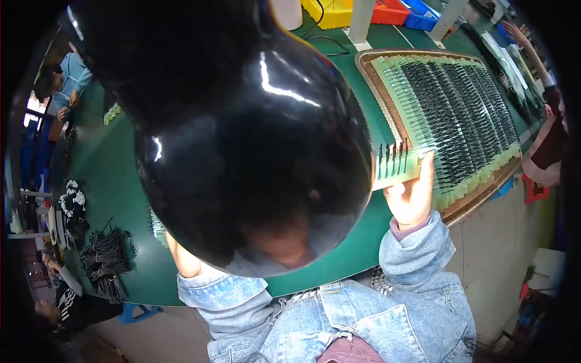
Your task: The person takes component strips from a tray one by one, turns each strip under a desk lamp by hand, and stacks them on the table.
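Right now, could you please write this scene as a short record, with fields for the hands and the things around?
Right hand: holds a green strip bearing dark pieces
Left hand: mostly hidden; grip cannot be told
Black object: glossy, blocks the middle of the view
Tray: at right, covered with rows of similar strips
Bundles: black, on the table at left
Table: green

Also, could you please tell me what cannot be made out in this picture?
Left hand, head view: its fingers are hidden behind the glossy black object.
Pale green strip in the right hand, head view: anything further left is hidden by that object.
Dark pieces on the tray, head view: too small and dense to count.
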A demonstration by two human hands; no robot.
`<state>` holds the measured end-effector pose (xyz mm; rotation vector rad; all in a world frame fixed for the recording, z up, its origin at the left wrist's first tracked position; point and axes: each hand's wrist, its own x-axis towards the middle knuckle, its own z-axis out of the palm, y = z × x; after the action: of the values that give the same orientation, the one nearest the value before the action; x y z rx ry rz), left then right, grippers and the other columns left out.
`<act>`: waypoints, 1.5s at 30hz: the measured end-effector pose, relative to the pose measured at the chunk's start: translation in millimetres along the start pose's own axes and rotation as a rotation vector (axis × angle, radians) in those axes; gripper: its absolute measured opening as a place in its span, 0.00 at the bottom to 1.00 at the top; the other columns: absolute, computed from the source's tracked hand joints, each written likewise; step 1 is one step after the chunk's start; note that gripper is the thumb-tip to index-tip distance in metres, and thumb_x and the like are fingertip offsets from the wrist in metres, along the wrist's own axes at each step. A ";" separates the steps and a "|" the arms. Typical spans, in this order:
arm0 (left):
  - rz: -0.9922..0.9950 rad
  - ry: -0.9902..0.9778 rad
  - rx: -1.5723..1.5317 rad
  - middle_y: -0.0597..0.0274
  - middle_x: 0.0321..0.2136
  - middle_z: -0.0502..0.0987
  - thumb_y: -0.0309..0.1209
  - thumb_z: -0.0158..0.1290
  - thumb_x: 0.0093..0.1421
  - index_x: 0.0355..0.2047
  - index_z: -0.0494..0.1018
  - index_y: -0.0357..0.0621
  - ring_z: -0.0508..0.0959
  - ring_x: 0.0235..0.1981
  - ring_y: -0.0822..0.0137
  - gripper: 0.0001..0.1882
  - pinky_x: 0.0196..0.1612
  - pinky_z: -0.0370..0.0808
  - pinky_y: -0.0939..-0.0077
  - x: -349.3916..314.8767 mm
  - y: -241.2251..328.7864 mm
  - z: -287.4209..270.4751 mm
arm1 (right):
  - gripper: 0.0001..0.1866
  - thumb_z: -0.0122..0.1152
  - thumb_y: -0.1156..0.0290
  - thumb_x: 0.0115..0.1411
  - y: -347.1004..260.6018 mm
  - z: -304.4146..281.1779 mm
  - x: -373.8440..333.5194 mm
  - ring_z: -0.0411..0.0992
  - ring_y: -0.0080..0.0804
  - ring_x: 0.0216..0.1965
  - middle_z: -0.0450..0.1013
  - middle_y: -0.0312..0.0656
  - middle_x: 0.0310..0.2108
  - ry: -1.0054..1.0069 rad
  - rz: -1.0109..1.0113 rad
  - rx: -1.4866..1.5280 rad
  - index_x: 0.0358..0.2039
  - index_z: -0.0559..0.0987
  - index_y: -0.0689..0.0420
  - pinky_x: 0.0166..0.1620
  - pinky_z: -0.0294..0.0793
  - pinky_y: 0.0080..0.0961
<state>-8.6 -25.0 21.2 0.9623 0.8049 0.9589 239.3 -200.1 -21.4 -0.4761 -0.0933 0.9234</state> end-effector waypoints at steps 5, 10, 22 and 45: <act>0.066 -0.043 -0.128 0.54 0.27 0.73 0.23 0.38 0.52 0.37 0.64 0.31 0.72 0.20 0.69 0.12 0.22 0.70 0.83 3.7 -16.8 -23.8 | 0.23 0.39 0.53 0.57 -1.0 7.0 0.7 0.67 0.26 0.35 0.66 0.37 0.39 -0.008 -0.004 0.059 0.43 0.64 0.59 0.22 0.70 0.13; 0.011 -0.224 -0.099 0.58 0.08 0.65 0.25 0.36 0.55 0.30 0.64 0.33 0.62 0.05 0.71 0.09 0.08 0.61 0.82 2.6 -2.9 -6.0 | 0.18 0.40 0.56 0.57 -0.8 6.2 0.9 0.67 0.26 0.35 0.67 0.37 0.39 0.088 -0.074 -0.001 0.41 0.66 0.57 0.21 0.69 0.13; -0.032 0.053 -0.139 0.60 0.11 0.69 0.26 0.35 0.57 0.34 0.65 0.36 0.64 0.05 0.73 0.10 0.06 0.61 0.85 5.5 -3.1 -5.7 | 0.21 0.36 0.58 0.58 0.5 9.9 -0.7 0.69 0.25 0.27 0.68 0.39 0.35 0.074 -0.046 -0.171 0.42 0.64 0.63 0.17 0.67 0.16; 0.065 0.003 -0.021 0.54 0.20 0.71 0.20 0.45 0.46 0.28 0.67 0.29 0.67 0.10 0.74 0.07 0.09 0.61 0.86 -3.1 -8.3 -3.8 | 0.14 0.42 0.63 0.57 8.9 23.7 9.0 0.64 0.18 0.23 0.68 0.35 0.33 0.328 -0.246 -0.265 0.40 0.66 0.57 0.18 0.62 0.09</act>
<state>-10.6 -28.9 12.6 0.9737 0.7686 1.0231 231.5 -180.1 -5.2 -0.8370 0.0249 0.5838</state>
